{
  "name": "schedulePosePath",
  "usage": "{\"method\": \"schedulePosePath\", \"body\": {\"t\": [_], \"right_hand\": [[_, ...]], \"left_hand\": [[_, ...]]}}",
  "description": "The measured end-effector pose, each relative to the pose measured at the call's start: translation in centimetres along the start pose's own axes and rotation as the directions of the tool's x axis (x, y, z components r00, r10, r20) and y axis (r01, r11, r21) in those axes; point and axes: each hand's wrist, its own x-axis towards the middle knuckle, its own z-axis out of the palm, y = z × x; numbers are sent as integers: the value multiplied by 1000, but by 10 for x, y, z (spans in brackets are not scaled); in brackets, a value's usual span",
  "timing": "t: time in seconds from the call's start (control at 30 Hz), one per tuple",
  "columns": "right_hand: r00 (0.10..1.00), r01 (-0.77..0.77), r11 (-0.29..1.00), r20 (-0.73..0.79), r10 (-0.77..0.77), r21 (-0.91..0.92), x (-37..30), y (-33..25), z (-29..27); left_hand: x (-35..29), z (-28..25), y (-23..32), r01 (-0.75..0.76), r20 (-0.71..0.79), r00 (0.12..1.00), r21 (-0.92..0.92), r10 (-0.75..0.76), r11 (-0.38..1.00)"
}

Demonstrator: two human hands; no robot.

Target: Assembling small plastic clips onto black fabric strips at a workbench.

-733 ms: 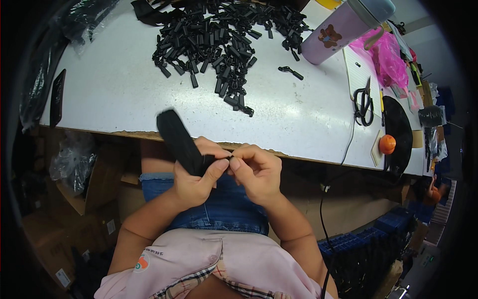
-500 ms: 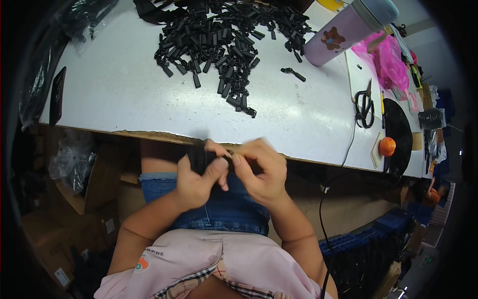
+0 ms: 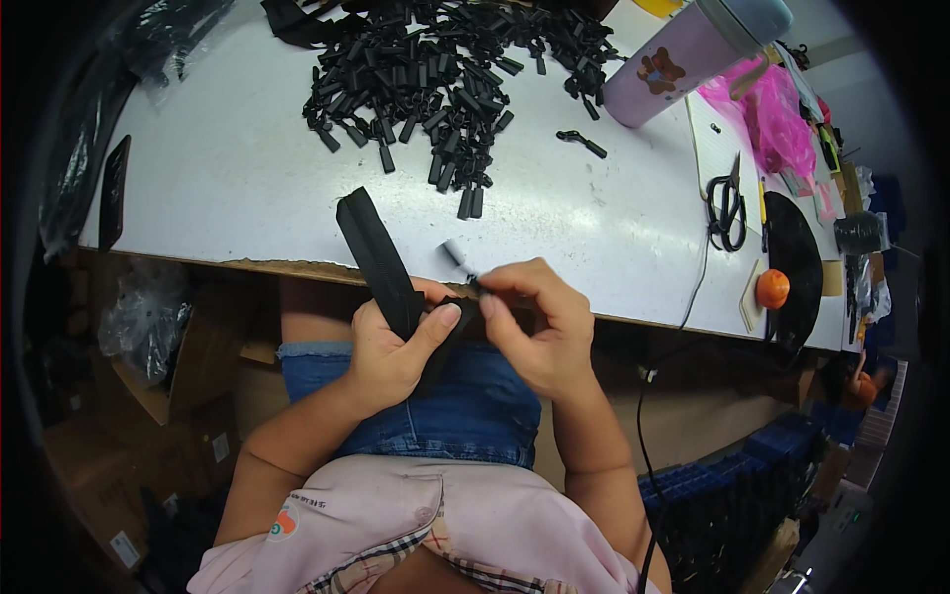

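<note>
Over the near table edge, my left hand [image 3: 388,356] is closed on a black zipper tape [image 3: 376,255]. One stretch of the tape stands up past the fingers toward the table, and more black tape hangs below the thumb. Just to its right, my right hand [image 3: 542,332] pinches a black zipper slider between thumb and fingers. Its long pull tab [image 3: 452,253] is smeared by motion and points up and left. Beyond both hands, a large pile of black zipper sliders [image 3: 416,84] with long pull tabs spreads over the white table [image 3: 247,178].
A single slider [image 3: 582,144] lies right of the pile, near a purple bottle [image 3: 673,64]. Black scissors [image 3: 727,213], an orange fruit [image 3: 772,289] and a pink plastic bag [image 3: 777,129] are at the right. A dark flat phone-like object [image 3: 115,193] lies far left.
The lowest slider of the pile has gone from its place, and one is now in my right hand, which has shifted slightly right. The tape in my left hand now stretches up over the table.
</note>
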Motion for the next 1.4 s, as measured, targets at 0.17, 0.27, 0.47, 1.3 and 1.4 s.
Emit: {"method": "schedulePosePath", "body": {"t": [0.17,0.27,0.47,1.3,1.4], "right_hand": [[993,64,997,99,-68,35,-1,-4,-3],[989,89,996,116,-88,-4,0,-4,-3],[983,126,989,145,-115,-74,0,-5,-5],[915,-399,627,248,318,669,-14,6,16],[989,-128,877,-2,145,463,-17,8,29]], "left_hand": [[5,0,0,-146,29,989,99,144,984],[7,2,0,-298,14,954,125,298,946],[6,-6,3,-208,126,975,200,185,957],[4,-8,14,-45,157,985,-196,77,979],[4,-5,13,-79,114,988,-172,99,982]]}}
